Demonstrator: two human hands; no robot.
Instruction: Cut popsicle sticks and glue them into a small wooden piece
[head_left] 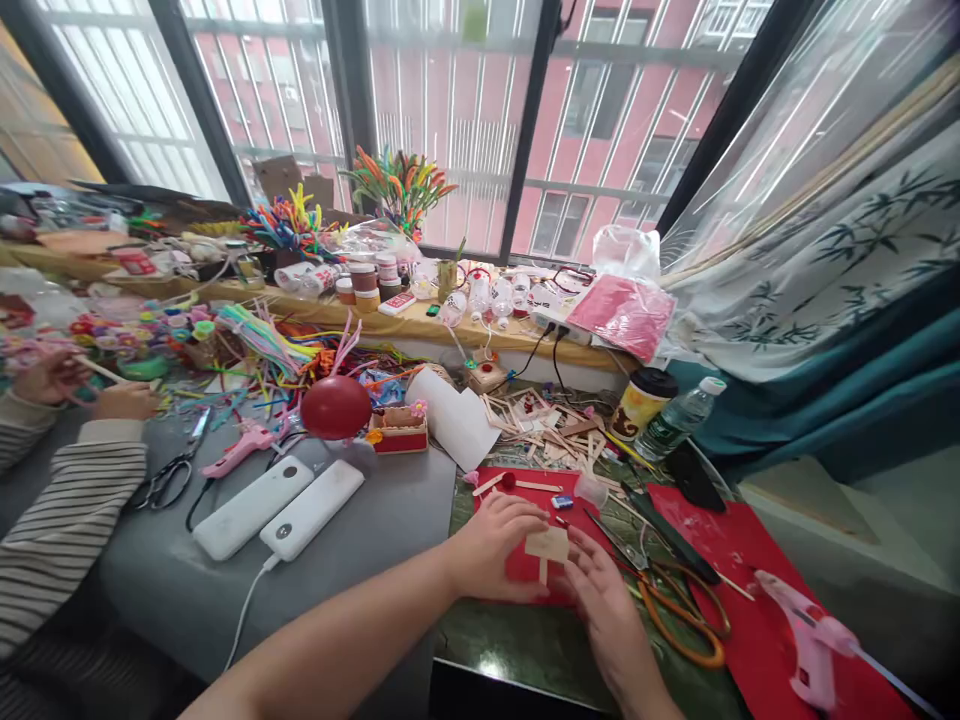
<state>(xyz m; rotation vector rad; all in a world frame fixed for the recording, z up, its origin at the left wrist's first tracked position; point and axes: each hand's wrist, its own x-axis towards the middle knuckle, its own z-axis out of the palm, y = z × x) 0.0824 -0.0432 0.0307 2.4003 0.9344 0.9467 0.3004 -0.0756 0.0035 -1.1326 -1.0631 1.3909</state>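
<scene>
Over a red sheet, my left hand and my right hand hold a small pale wooden piece between their fingertips. The piece looks like a flat panel with a short craft stick below it. Just beyond my hands lie more craft sticks, a dark red pompom and a small blue-and-white block. Pointed tweezers or a blade lie near my right fingers, partly unclear. Orange-handled scissors rest to the right of my right hand.
A pink glue gun lies at far right; a water bottle and paper cup stand behind. Loose sticks are heaped ahead. Leftward are white power banks, another glue gun and a co-worker's striped sleeves.
</scene>
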